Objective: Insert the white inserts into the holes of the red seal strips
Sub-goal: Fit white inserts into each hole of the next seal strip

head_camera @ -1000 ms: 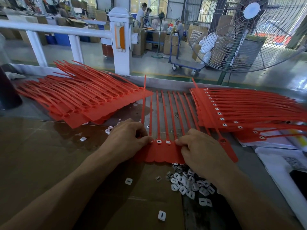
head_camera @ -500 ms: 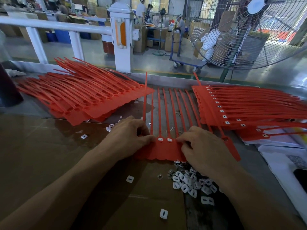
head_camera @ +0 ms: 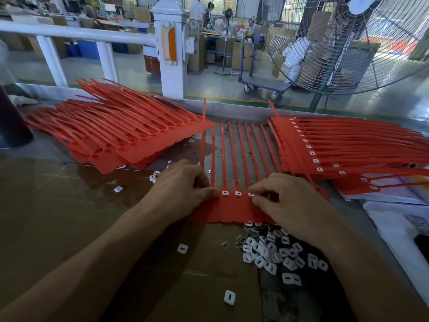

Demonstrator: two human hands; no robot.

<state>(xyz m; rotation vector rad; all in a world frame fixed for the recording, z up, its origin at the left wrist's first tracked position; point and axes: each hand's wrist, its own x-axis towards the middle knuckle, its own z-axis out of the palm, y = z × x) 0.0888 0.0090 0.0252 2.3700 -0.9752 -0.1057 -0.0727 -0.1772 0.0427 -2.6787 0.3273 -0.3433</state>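
Observation:
A joined row of red seal strips (head_camera: 228, 209) lies flat in front of me, tails pointing away. Two white inserts (head_camera: 224, 192) sit in its holes, and a third insert (head_camera: 250, 194) is under my right fingertips. My left hand (head_camera: 181, 187) has curled fingers and holds down the row's left end. My right hand (head_camera: 292, 203) pinches and presses that third insert at its hole. A heap of loose white inserts (head_camera: 269, 249) lies just below the row, partly hidden by my right wrist.
A stack of red strips with empty holes (head_camera: 120, 138) lies at the left. A stack of strips with inserts (head_camera: 336, 147) lies at the right over white papers (head_camera: 394, 219). Stray inserts (head_camera: 229, 297) dot the cardboard (head_camera: 58, 217). A large fan (head_camera: 362, 43) stands beyond the table edge.
My right hand has shifted slightly and a third white insert now shows at the hole beside the two seated ones. My left hand has stayed on the row's left end.

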